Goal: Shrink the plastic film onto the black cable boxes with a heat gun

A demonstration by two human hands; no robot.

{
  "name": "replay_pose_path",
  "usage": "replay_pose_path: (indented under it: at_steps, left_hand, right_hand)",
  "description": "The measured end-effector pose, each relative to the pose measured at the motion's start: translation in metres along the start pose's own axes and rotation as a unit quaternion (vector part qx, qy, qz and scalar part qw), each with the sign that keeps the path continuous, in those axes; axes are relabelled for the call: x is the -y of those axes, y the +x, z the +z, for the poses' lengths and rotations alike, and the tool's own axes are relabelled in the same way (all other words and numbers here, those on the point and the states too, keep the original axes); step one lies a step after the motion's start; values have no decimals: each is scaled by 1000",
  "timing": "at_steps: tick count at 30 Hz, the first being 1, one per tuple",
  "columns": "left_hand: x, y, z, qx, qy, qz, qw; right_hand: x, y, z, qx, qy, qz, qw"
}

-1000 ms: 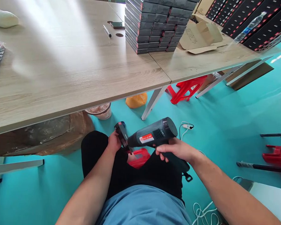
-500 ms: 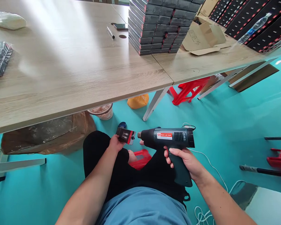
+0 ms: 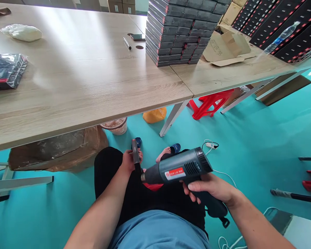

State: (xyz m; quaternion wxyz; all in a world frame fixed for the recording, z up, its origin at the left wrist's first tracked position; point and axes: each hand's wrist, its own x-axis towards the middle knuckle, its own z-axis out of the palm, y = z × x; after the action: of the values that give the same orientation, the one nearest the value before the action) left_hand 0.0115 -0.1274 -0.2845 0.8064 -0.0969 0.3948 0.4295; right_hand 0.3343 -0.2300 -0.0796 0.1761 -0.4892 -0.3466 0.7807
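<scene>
Over your lap, below the table (image 3: 93,103) edge, your right hand (image 3: 212,188) is wrapped tight round the grip of the heat gun (image 3: 181,169), fingers closed on the handle, index up by the trigger area. Gun body sits just above and left of that hand, nozzle pointing left twd your other hand. Your left hand (image 3: 128,160) is clamped on a small dark box (image 3: 136,155), held edge-on and roughly upright, thumb side facing you. Box sticks up out of the fist; its lower end is just above the nozzle tip, v. close, can't tell if touching. Both hands hover over your black trousers, w/ a red stool (image 3: 152,186) showing between your knees under the gun. On the table, well apart from your hands: a stack of dark boxes (image 3: 178,31), an open cardboard carton (image 3: 226,48), a pen (image 3: 126,43), a plastic-wrapped pack (image 3: 5,71) at left.
</scene>
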Motion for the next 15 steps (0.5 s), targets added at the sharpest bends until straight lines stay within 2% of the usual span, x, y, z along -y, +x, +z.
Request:
replay_pose_path:
  at_steps: [2, 4, 6, 9, 11, 13, 15]
  left_hand:
    - [-1, -10, 7, 80, -16, -64, 995]
    - [1, -20, 14, 141, -4, -98, 985]
    - [5, -26, 19, 179, 20, -91, 979]
    - [9, -27, 19, 192, 54, -70, 977]
    - [8, -25, 16, 169, 91, -50, 980]
    - [5, -24, 15, 141, 137, -14, 980]
    - [2, -25, 15, 135, 164, 15, 977]
  right_hand:
    - [3, -4, -5, 12, -18, 10, 1000]
    - [7, 5, -8, -25, -12, -7, 1000]
    - [13, 23, -7, -88, 11, -40, 995]
    - [26, 51, 0, -154, 35, -84, 984]
    - [35, 58, 6, -119, 25, -95, 988]
    - [40, 53, 9, -28, -22, -80, 996]
    - [39, 40, 5, 48, -80, -43, 995]
